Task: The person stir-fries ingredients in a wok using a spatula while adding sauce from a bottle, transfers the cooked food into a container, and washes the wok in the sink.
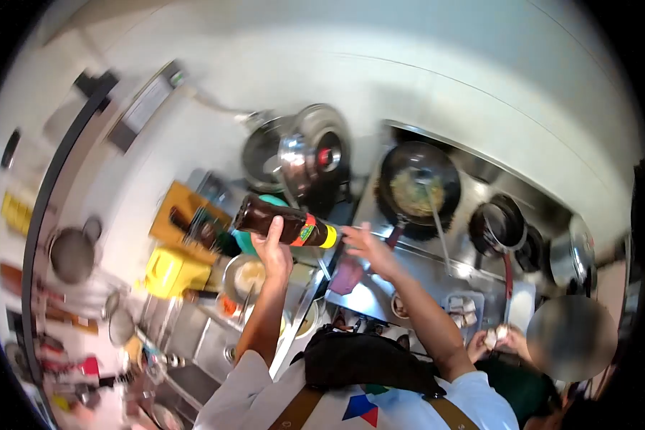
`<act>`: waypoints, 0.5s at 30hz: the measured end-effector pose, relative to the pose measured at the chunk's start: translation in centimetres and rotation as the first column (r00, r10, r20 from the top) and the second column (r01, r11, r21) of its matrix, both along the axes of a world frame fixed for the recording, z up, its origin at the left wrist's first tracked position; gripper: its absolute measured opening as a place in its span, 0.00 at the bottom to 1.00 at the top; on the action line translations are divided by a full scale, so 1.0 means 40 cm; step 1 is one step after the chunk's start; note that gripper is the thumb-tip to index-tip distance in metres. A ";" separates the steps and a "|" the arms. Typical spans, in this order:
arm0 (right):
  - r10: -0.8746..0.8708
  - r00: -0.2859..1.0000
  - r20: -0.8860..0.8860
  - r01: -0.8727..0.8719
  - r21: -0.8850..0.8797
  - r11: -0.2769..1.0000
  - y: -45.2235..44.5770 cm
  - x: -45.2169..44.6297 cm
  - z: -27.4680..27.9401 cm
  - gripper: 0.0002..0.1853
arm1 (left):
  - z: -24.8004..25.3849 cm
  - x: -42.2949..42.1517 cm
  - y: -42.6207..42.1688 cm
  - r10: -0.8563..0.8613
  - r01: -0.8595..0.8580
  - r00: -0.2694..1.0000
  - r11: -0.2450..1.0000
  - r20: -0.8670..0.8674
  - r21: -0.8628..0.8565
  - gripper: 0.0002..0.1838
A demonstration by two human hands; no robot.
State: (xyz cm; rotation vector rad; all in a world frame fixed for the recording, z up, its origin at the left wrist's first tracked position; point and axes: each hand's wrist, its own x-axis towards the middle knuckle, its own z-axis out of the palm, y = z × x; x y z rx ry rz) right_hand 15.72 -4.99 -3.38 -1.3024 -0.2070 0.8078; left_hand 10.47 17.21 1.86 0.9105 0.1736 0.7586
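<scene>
My left hand [274, 252] is wrapped round a dark brown sauce bottle [276, 221], which lies tilted nearly sideways with its yellow cap toward the right. A red, green and yellow label shows near the bottle's neck. My right hand [370, 251] is just right of the cap, its fingers stretched out and apart, holding nothing. Whether a fingertip touches the cap, I cannot tell. To the right, a dark wok [421, 183] sits on the stove with chopped food and a long-handled metal utensil [437, 222] in it.
A smaller black pan [497, 223] and a steel pot [570, 251] stand farther right. Another person's hands [498, 342] hold pale pieces beside a tray [462, 308]. A lidded steel pot [312, 154], a knife block [183, 218], a yellow container [173, 272] and a sink [193, 337] are leftward.
</scene>
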 end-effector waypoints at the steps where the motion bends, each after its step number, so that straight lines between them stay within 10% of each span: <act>1: 0.024 0.999 0.047 -0.025 0.017 1.000 -0.026 0.001 -0.018 0.42 | -0.013 -0.041 0.054 0.103 -0.101 0.994 0.993 -0.047 0.054 0.22; 4: -0.150 0.988 0.041 0.155 -0.175 0.972 -0.160 0.026 -0.093 0.36 | 0.006 -0.179 0.186 0.462 -0.406 0.870 0.870 -0.173 0.280 0.24; 8: -0.278 0.776 0.566 0.572 -0.447 0.688 -0.395 0.061 -0.174 0.27 | -0.058 -0.276 0.389 0.716 -0.560 0.677 0.650 -0.169 0.513 0.22; 11: -0.024 0.752 0.658 0.636 -0.715 0.290 -0.514 0.078 -0.195 0.31 | -0.142 -0.273 0.489 0.793 -0.661 0.591 0.581 -0.148 0.475 0.25; 15: -0.003 0.847 0.531 0.520 -0.828 0.210 -0.532 0.053 -0.263 0.29 | -0.339 -0.277 0.625 0.900 -0.558 0.395 0.396 -0.186 0.729 0.36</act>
